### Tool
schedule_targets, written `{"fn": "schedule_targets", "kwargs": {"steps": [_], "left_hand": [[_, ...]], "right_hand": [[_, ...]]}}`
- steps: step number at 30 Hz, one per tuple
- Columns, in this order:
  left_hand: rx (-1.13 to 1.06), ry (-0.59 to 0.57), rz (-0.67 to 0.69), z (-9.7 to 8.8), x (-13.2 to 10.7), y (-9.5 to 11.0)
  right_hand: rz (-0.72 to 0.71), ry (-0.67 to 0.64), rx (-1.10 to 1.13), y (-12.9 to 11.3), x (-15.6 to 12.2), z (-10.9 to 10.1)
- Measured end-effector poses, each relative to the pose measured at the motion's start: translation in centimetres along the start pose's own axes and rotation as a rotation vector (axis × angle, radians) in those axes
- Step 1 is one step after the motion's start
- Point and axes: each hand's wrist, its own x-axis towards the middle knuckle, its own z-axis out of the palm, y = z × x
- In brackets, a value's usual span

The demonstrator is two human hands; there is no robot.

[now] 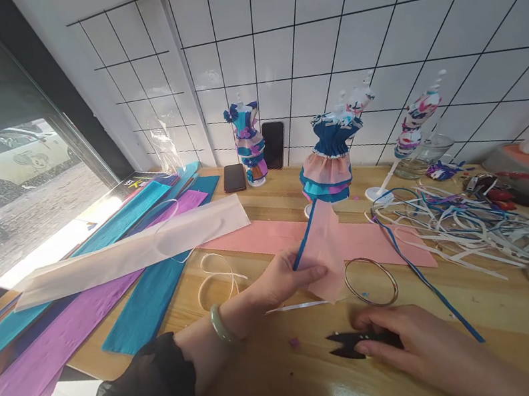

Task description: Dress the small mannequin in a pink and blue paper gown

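Observation:
My left hand (291,278) is closed on a piece of pale pink crepe paper (323,242), which has a blue strip (305,235) along its left edge. Low over the table, my right hand (394,335) grips a pair of black thread snips (347,345), whose blades are apart and point left. A metal ring (375,304) lies between the hands. Just behind the pink piece stands a small dress form in a ruffled dress (325,167) of navy, pink and teal. A flat pink sheet (368,245) lies under and behind the held paper.
Teal, purple and cream paper strips (126,251) spread across the left side. Two more dress forms, one dressed (249,143) and one patterned (416,118), stand near the tiled wall. Tangled narrow strips (452,227) cover the right. Two phones (233,178) are at the back.

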Motion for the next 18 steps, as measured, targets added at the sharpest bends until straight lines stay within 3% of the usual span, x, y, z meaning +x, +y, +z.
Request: {"fn": "schedule_targets", "kwargs": {"steps": [3, 6, 10, 12, 15, 18], "left_hand": [[0.06, -0.052, 0.02, 0.2, -0.1, 0.1], [0.098, -0.09, 0.034, 0.3, -0.2, 0.3], [0.157, -0.217, 0.011, 0.4, -0.4, 0.6], [0.169, -0.317, -0.058, 0.6, -0.6, 0.7], [0.17, -0.434, -0.157, 0.9, -0.9, 1.0], [0.175, -0.502, -0.212, 1.1, -1.0, 1.1]], "right_hand": [[-0.122, 0.082, -0.066, 0.2, 0.1, -0.3], [-0.225, 0.319, -0.055, 0.6, -0.2, -0.9], [-0.029, 0.776, 0.145, 1.0, -0.4, -1.6], [0.096, 0.896, 0.358, 1.3, -0.2, -1.9], [0.168, 0.809, 0.729, 1.8, 0.4, -2.2], [0.178, 0.627, 0.896, 1.9, 0.7, -2.2]]}}
